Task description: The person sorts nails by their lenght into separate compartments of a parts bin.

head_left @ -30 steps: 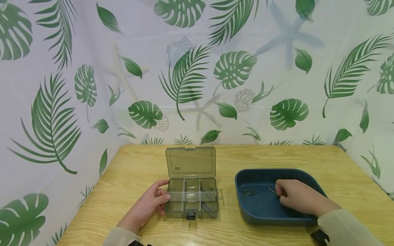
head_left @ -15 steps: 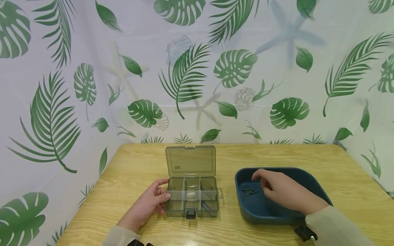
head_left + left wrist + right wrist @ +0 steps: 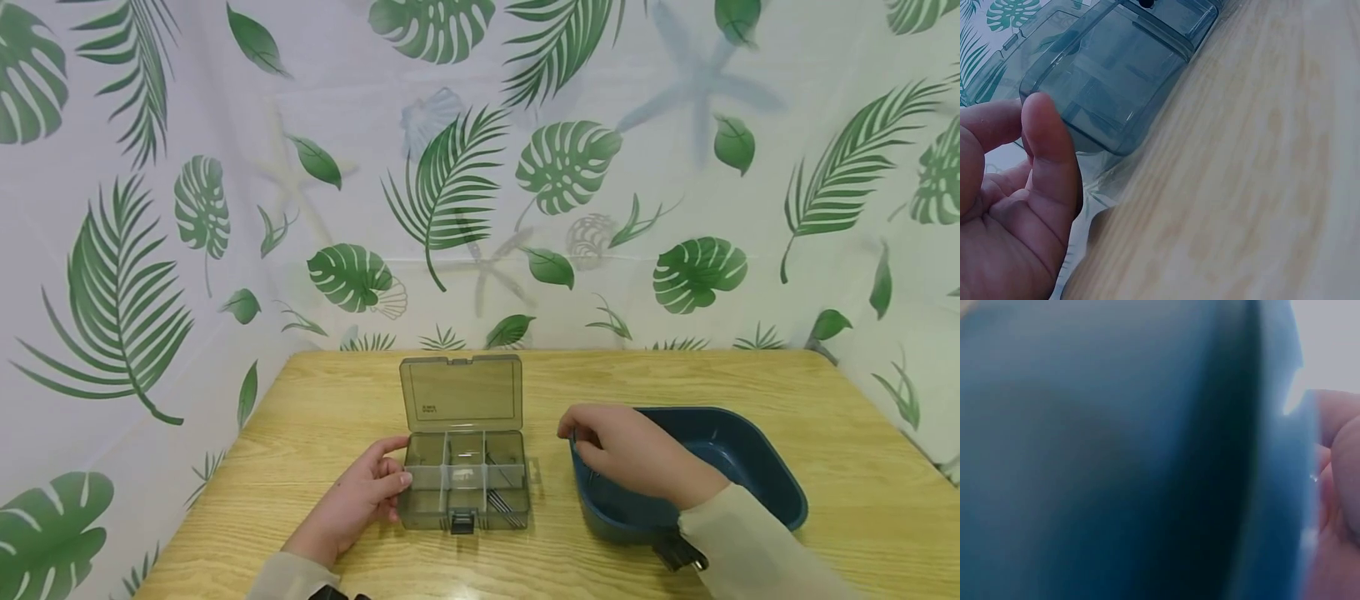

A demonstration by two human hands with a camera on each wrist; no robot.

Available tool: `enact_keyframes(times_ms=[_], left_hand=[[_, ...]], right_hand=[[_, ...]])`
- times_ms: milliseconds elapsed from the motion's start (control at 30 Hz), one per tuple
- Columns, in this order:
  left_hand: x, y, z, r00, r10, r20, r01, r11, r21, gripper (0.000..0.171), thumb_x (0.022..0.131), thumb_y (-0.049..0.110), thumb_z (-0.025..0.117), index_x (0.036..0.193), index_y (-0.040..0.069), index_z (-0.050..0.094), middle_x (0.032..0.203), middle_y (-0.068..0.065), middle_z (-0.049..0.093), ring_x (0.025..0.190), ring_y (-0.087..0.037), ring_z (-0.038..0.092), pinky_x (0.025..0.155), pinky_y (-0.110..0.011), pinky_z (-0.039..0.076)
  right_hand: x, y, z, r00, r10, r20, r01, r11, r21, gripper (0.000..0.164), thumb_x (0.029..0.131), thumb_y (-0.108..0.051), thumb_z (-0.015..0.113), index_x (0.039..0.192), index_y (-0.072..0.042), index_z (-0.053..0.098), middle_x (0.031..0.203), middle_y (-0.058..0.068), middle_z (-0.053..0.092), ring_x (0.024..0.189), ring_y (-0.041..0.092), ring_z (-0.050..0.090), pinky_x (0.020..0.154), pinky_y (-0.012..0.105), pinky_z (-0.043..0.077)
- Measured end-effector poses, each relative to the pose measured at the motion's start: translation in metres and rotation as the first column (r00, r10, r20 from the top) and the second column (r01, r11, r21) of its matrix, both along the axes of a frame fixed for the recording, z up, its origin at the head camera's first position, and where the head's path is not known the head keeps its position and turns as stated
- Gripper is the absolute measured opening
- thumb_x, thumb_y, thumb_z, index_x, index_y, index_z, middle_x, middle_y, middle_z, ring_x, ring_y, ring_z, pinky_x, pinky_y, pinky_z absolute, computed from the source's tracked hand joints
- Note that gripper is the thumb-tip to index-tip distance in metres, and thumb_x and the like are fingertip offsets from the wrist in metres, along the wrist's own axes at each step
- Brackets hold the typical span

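A smoky clear plastic compartment box (image 3: 423, 518) stands on the table with its lid (image 3: 462, 393) raised. My left hand (image 3: 367, 490) holds its left side, thumb and index finger against the wall; the left wrist view also shows the thumb (image 3: 1047, 125) at the box edge. Thin nails (image 3: 504, 507) lie in the right-hand compartments. My right hand (image 3: 637, 454) is over the left rim of a dark blue tray (image 3: 780, 492), fingertips bent together. A small glint between those fingers in the right wrist view suggests a pinched nail, mostly hidden.
The wooden table (image 3: 337, 392) runs back to a leaf-printed cloth (image 3: 480, 208) hung on several sides. The tray wall (image 3: 1147, 456) fills most of the right wrist view. The forearm and hand cover much of the tray's left part.
My right hand has moved left from the middle of the tray to its left rim, now covering the small pile of nails there. The left hand and box have stayed put.
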State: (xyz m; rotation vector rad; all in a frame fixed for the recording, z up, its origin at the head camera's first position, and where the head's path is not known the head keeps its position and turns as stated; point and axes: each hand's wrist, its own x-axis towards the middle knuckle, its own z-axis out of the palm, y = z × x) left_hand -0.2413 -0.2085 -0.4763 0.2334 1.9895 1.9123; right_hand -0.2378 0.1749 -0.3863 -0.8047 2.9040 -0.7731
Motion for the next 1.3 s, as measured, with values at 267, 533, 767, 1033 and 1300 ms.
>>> enact_keyframes(times_ms=[267, 533, 767, 1033, 1300], left_hand=[[-0.001, -0.002, -0.002, 1.0, 0.014, 0.002, -0.014, 1.0, -0.002, 0.064, 0.102, 0.015, 0.063, 0.156, 0.008, 0.029, 0.098, -0.007, 0.051, 0.072, -0.016, 0.047, 0.059, -0.03, 0.053], [-0.002, 0.0, 0.002, 1.0, 0.008, -0.004, -0.008, 1.0, 0.002, 0.063, 0.102, 0.013, 0.061, 0.156, 0.008, 0.028, 0.097, -0.007, 0.05, 0.071, -0.016, 0.048, 0.058, -0.029, 0.053], [-0.002, 0.0, 0.001, 1.0, 0.009, 0.003, -0.009, 1.0, 0.009, 0.064, 0.102, 0.014, 0.062, 0.156, 0.008, 0.028, 0.097, -0.007, 0.05, 0.071, -0.016, 0.047, 0.058, -0.029, 0.053], [-0.001, -0.001, -0.003, 1.0, 0.007, 0.003, -0.007, 1.0, 0.009, 0.064, 0.102, 0.013, 0.061, 0.156, 0.008, 0.028, 0.097, -0.006, 0.05, 0.071, -0.016, 0.048, 0.058, -0.03, 0.053], [-0.001, 0.0, -0.002, 1.0, 0.012, 0.012, -0.012, 1.0, 0.005, 0.062, 0.103, 0.012, 0.06, 0.156, 0.009, 0.028, 0.097, -0.006, 0.05, 0.071, -0.016, 0.048, 0.057, -0.029, 0.053]], right_hand=[[-0.006, -0.043, 0.005, 0.999, -0.041, 0.002, 0.041, 0.999, -0.011, 0.018, 0.1, -0.007, 0.059, 0.108, -0.019, 0.068, 0.081, -0.013, 0.058, 0.066, 0.009, 0.052, 0.061, 0.032, 0.046], [-0.016, -0.075, 0.002, 0.998, -0.066, -0.003, 0.066, 0.998, 0.0, 0.018, 0.097, -0.007, 0.059, 0.109, -0.016, 0.07, 0.079, -0.011, 0.058, 0.062, 0.011, 0.051, 0.061, 0.033, 0.046], [-0.022, -0.085, -0.003, 0.997, -0.068, 0.018, 0.069, 0.998, -0.013, 0.019, 0.099, -0.008, 0.059, 0.112, -0.015, 0.07, 0.08, -0.011, 0.059, 0.065, 0.012, 0.054, 0.063, 0.033, 0.047], [-0.021, -0.081, -0.003, 0.995, -0.083, 0.049, 0.084, 0.996, -0.005, 0.017, 0.099, -0.01, 0.06, 0.112, -0.016, 0.069, 0.087, -0.009, 0.061, 0.068, 0.013, 0.055, 0.064, 0.034, 0.048], [-0.014, -0.069, 0.001, 0.995, -0.088, 0.04, 0.088, 0.996, -0.006, 0.012, 0.099, -0.012, 0.064, 0.109, -0.017, 0.07, 0.085, -0.01, 0.06, 0.069, 0.011, 0.054, 0.065, 0.035, 0.048]])
